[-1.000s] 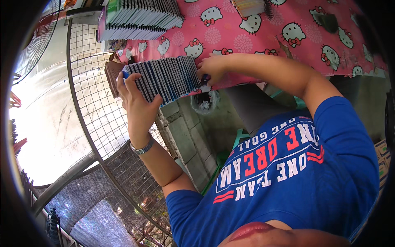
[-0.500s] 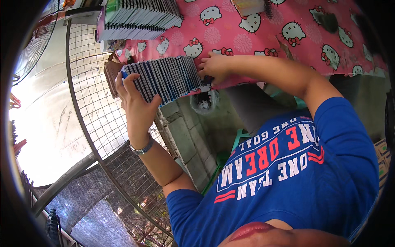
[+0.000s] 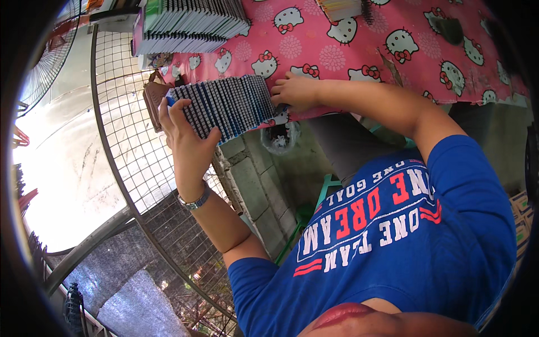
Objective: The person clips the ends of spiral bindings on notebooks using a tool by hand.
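Note:
A tight row of spiral-bound notebooks (image 3: 227,106), coils facing up and blue between them, stands along the table's near left edge. At its left end, my left hand (image 3: 188,135) grips the notebooks, thumb on the near side and fingers round the far corner. Something bright blue shows beside those fingers. My right hand (image 3: 295,92) is at the row's right end, fingers curled down against it. A small dark thing (image 3: 281,108) shows partly under that hand; its kind is hidden.
Taller stacks of spiral-bound books (image 3: 193,25) stand at the far left on the pink patterned tablecloth (image 3: 348,56). A brown pouch (image 3: 154,101) lies left of the row, by a wire grid (image 3: 120,112). A clear plastic bag (image 3: 279,139) hangs below the table edge.
The fingers of my right hand have shifted slightly at the row's right end, and less of the dark thing beneath them shows. My left hand stays at its end.

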The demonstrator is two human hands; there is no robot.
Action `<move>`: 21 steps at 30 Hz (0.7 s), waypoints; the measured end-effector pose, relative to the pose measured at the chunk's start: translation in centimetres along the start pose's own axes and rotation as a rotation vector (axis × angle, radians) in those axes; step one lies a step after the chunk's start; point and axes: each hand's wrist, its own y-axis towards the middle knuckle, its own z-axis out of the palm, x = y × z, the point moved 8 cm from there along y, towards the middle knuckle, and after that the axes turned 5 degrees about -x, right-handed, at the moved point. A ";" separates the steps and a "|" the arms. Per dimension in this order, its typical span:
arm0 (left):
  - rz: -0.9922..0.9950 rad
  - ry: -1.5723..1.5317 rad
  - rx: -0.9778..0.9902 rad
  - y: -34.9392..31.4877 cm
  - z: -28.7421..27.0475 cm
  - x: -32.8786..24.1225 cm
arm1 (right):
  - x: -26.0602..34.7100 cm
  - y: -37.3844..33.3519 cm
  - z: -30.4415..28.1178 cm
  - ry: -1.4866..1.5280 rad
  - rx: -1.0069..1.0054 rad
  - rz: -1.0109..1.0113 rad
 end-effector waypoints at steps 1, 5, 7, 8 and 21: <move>0.005 -0.005 -0.004 -0.1 -0.1 0.1 | -0.1 0.0 0.0 0.037 -0.022 0.003; -0.052 0.024 -0.102 -0.2 -1.0 -0.1 | -1.0 0.5 -0.3 0.090 0.062 0.035; 0.013 0.400 -0.250 0.2 -1.3 -4.5 | -2.2 0.1 0.2 0.150 0.151 0.080; 0.095 0.240 -0.118 0.5 0.7 -6.0 | -2.3 -0.3 0.5 0.153 0.159 0.087; 0.511 1.010 0.666 -4.2 18.2 -4.8 | -0.8 -2.4 -1.6 0.017 -0.101 0.086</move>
